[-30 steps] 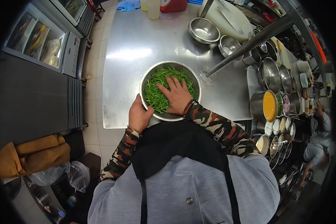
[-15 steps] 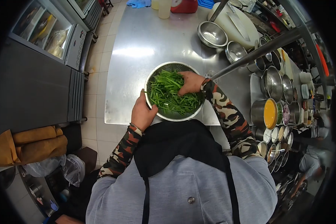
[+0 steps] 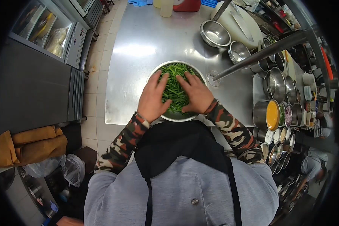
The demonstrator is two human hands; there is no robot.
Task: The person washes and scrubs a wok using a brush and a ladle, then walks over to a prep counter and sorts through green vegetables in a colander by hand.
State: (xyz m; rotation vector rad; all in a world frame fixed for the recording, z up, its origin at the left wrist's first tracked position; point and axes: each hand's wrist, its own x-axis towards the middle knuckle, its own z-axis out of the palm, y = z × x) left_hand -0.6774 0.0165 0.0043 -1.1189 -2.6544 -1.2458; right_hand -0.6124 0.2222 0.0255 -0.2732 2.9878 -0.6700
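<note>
A round metal colander [image 3: 178, 117] stands near the front edge of the steel table. It holds a heap of cut green stalks [image 3: 174, 89], which look like chives or scallions. My left hand [image 3: 153, 98] lies over the left side of the heap, fingers apart and stretched forward. Over the right side rests my right hand [image 3: 196, 94], also with spread fingers. Both hands touch the greens, and neither is closed round any. Parts of the colander's left and right rim are hidden under the hands.
A metal post [image 3: 248, 58] rises from the steel table [image 3: 128, 83] right of the colander. Steel bowls [image 3: 215, 34] and a knife [image 3: 241, 24] on a round board lie beyond. At right are a pot of orange liquid [image 3: 272, 115], several containers and another person [image 3: 312, 164].
My right hand has let go of its bunch of greens and lies open on them. My left hand has moved from the rim onto the heap, which is now more level.
</note>
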